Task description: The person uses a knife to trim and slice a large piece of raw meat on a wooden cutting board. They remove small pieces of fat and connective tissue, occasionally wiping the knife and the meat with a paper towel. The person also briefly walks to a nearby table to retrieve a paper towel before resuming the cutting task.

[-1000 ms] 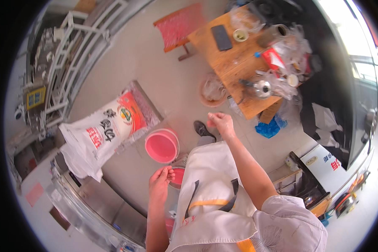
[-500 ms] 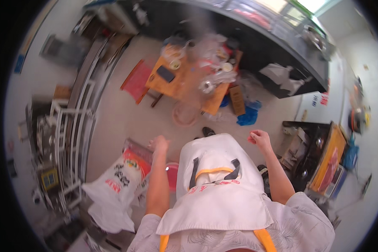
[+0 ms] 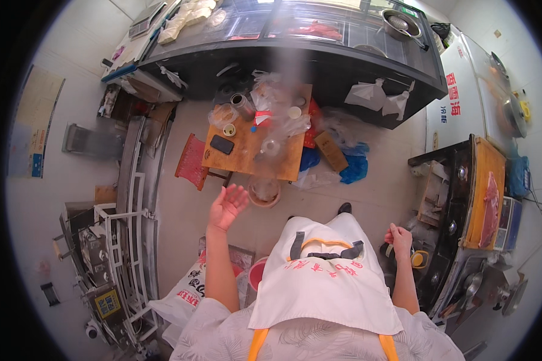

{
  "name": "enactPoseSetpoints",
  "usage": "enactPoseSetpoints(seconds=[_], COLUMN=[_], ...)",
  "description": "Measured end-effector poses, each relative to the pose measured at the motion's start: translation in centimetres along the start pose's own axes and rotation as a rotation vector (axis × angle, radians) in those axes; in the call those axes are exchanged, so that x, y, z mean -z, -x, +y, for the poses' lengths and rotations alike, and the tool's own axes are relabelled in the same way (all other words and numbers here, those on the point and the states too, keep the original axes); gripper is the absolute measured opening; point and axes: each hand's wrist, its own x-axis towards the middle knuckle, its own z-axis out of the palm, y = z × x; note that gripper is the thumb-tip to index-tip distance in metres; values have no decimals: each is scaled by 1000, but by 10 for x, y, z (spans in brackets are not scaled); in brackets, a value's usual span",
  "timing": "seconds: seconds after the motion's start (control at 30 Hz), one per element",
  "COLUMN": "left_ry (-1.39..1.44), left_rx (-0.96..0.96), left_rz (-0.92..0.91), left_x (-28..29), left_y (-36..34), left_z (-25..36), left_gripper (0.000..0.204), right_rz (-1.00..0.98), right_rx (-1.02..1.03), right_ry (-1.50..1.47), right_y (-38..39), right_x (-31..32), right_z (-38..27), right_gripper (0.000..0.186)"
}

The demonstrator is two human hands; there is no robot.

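Wooden low table [image 3: 247, 157] lies beyond the left hand [image 3: 227, 206], fingers spread, empty; right hand [image 3: 398, 238] fingers curled, contents unclear.

A large white sack [image 3: 183, 295] with red and black print lies on the floor, well left of and below the low wooden table [image 3: 247, 157]. On that table's left part rests a dark phone, screen up [image 3: 222, 144]. A brown cardboard box [image 3: 331, 151] lies just right of the table; a pale wall poster [image 3: 35, 123] hangs far left
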Motion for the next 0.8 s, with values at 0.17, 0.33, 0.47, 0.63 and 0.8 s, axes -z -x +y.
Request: enactPoseSetpoints(seconds=[0.17, 0.33, 0.47, 0.63, 0.8], left_ry=[-340, -1463, -2061, -1605, -1078], left_rx=[-328, 171, -486, -510, -363], left_rz=[271, 875, 1039, 799, 688], left_x=[-15, 51, 62, 17, -12], left_y=[-16, -36, -82, -187, -321], left_z=[-13, -27, -38, 25, 72], left_gripper=[40, 43, 37, 32, 44], right_rz=[-55, -167, -194, -143, -110], right_rx=[9, -6, 23, -65, -233], right_ry=[-52, 28, -54, 33, 82], right_y=[-49, -96, -134, -139, -100], right_x=[24, 26, 22, -4, -29], right_z=[-4, -41, -40, -72, -94], right_gripper=[37, 28, 21, 27, 36])
